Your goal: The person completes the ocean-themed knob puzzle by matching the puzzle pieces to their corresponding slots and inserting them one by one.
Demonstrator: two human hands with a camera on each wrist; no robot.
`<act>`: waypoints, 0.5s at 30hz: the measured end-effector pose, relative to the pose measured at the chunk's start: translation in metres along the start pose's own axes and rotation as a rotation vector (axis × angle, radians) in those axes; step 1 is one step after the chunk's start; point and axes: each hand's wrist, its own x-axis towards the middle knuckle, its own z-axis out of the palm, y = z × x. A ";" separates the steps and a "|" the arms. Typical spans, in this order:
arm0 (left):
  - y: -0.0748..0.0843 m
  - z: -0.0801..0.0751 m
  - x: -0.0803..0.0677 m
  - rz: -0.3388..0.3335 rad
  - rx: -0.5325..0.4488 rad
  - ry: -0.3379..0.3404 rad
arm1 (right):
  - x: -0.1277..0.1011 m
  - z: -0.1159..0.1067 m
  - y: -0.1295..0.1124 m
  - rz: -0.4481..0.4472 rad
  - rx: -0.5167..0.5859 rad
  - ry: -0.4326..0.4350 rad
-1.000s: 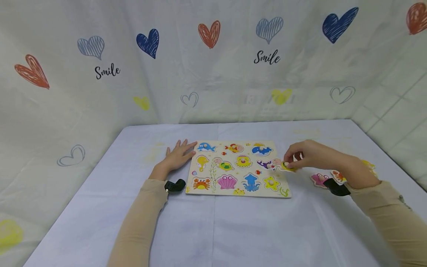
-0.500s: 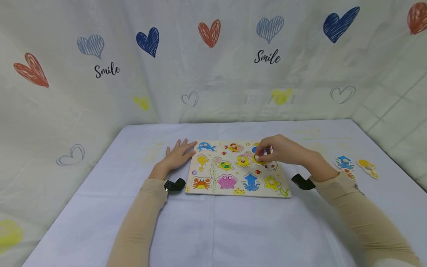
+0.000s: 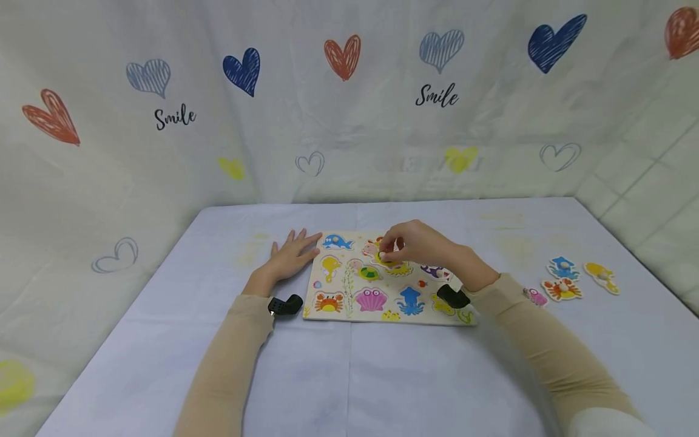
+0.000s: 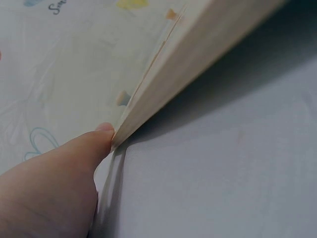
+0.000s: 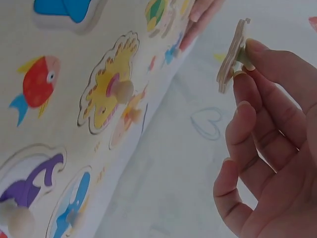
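R hand (image 3: 419,240) pinches puzzle pc (image 5: 232,58) over board (image 3: 392,290), L hand (image 3: 289,256) fingers spread, touching its far-L corner.

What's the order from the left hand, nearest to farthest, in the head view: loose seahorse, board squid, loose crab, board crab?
From the left hand:
1. Board crab: bottom row, left end.
2. Board squid: bottom row, farther right.
3. Loose crab: right side.
4. Loose seahorse: farthest right.

On the table (image 3: 306,376), the puzzle board (image 3: 392,285) lies left of the loose crab (image 3: 562,289), which has the loose squid (image 3: 563,267) behind.
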 end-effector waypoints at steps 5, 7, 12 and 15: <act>-0.002 0.001 -0.003 -0.011 0.006 -0.003 | 0.013 0.013 -0.008 0.051 -0.002 -0.013; -0.002 0.002 -0.003 -0.011 0.003 0.000 | 0.018 0.016 -0.011 0.084 -0.005 -0.023; -0.001 0.001 -0.002 -0.002 -0.006 0.004 | 0.027 0.021 -0.013 0.123 -0.023 -0.056; -0.001 0.001 -0.001 0.003 -0.006 0.005 | 0.032 0.023 -0.012 0.141 -0.032 -0.074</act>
